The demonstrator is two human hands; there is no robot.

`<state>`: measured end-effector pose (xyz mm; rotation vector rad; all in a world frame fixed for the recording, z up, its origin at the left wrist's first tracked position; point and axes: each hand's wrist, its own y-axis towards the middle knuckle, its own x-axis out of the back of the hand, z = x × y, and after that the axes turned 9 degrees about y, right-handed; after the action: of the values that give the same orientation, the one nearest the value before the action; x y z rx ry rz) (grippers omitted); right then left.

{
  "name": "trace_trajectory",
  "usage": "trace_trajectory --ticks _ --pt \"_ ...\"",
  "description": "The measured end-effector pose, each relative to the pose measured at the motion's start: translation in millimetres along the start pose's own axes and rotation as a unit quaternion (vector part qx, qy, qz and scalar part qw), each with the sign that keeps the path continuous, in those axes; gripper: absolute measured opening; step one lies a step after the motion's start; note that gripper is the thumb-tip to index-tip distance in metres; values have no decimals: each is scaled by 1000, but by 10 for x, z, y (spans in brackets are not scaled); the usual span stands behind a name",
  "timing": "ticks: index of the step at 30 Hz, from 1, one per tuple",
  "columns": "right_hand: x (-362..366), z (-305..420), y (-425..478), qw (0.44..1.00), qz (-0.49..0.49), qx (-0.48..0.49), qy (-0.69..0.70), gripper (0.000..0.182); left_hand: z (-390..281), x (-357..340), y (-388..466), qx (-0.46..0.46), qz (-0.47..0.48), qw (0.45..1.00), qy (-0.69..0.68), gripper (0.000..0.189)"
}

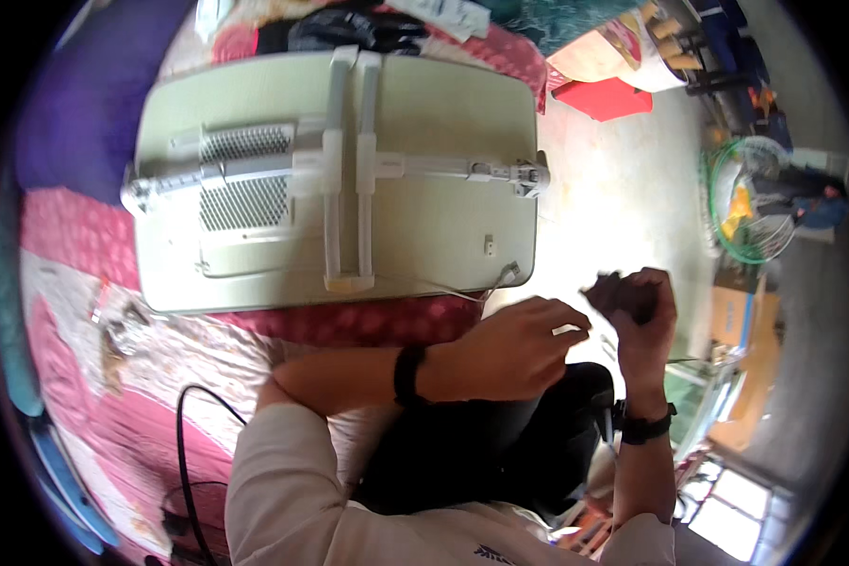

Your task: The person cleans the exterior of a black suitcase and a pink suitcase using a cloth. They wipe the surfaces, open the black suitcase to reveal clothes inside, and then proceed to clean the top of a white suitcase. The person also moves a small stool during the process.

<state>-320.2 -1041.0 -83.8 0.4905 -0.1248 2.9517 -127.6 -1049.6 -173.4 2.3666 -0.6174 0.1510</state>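
Observation:
My right hand (647, 311) grips a small dark brown crumpled piece (619, 296), perhaps cloth or a bag, beyond my knee. Just left of it is my left hand (513, 350), thumb and forefinger curled close together at the tips. Whether anything thin is pinched there is too blurred to tell. Beyond my left hand lies a pale folding laptop table (439, 240), underside up, with its white metal legs (332, 170) folded flat. Mesh vent panels (244, 201) show on its left half. A white USB cable (511, 272) lies by its near right corner.
The table rests on a bed with a pink and white patterned sheet (184, 361). A purple cloth (92, 106) is at left. A black cable (182, 439) loops beside my arm. On the floor at right stand a green-rimmed basket (714, 191), a cardboard box (732, 315) and a red container (605, 99).

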Motion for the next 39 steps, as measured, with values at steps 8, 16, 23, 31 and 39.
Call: trace_trajectory --ticks 8,16,23,31,39 --pt "-1279 -535 115 979 159 -91 94 38 -17 1077 -585 174 -64 904 385 24" --pt "-2226 -472 243 923 286 -224 129 36 -486 1428 -2081 522 -362 770 56 34" --pt "-2057 -337 168 894 315 -247 200 25 227 1264 -2633 364 -346 841 -203 40" --pt "-1635 -133 49 935 297 -71 178 28 -159 1449 -1655 386 -485 718 -317 44" --pt "-650 575 -670 911 39 274 -306 50 -1236 1627 -958 340 -521 741 -254 32"
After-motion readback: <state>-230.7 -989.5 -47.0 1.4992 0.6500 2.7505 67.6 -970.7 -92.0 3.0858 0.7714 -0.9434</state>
